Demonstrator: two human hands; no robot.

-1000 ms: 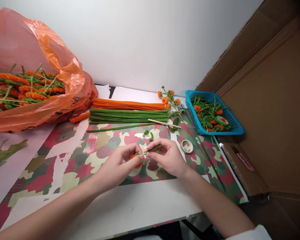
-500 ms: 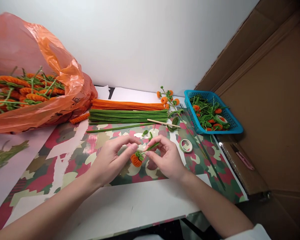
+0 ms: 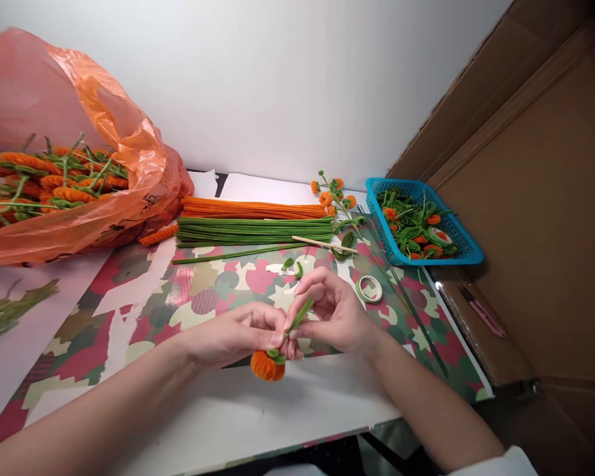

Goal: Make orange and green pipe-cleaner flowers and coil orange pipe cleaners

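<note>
My left hand (image 3: 245, 336) pinches the stem of an orange pipe-cleaner flower (image 3: 268, 366) between thumb and fingers. The fuzzy orange head hangs below the fingertips, with small green loops on top. My right hand (image 3: 336, 318) has its thumb and index finger closed around the base of a green leaf-like strip (image 3: 301, 316) pointing up and to the right. Both sets of fingertips meet at the stem, which they mostly cover. Two small green pipe-cleaner pieces (image 3: 298, 270) lie on the table just beyond my hands.
Green pipe cleaners (image 3: 252, 231) and orange pipe cleaners (image 3: 252, 207) lie in bundles behind, near a thin wooden stick (image 3: 322, 244). A tape roll (image 3: 369, 289), blue basket (image 3: 469, 248) and pink cutter (image 3: 483, 314) are at right. An orange bag (image 3: 143, 158) of orange pieces stands left.
The flower has come lower and nearer to me. My left hand has moved right and closed on its stem, and the green strip now points more upright in my right fingers.
</note>
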